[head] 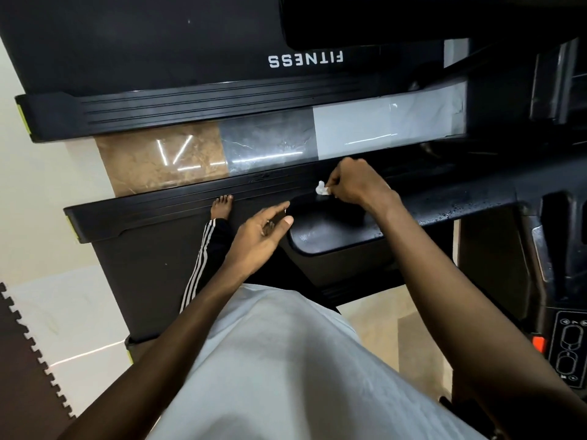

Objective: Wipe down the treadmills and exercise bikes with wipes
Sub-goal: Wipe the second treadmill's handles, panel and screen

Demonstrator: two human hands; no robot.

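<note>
I stand on a black treadmill; its side rail (pixel 178 208) runs left to right under my bare foot (pixel 221 207). My right hand (pixel 357 182) pinches a small crumpled white wipe (pixel 322 188) against the far edge of the treadmill's black padded handle arm (pixel 333 231), which looks wet and shiny. My left hand (pixel 262 238) hovers just left of that arm, fingers relaxed and slightly spread, holding nothing. A second black treadmill (pixel 158 42), marked FITNESS, lies beyond.
A strip of brown, grey and white floor tiles (pixel 270 147) separates the two treadmills. The console with buttons and a red key (pixel 568 347) sits at the right. A dark foam puzzle mat (pixel 22 369) lies at the lower left on pale floor.
</note>
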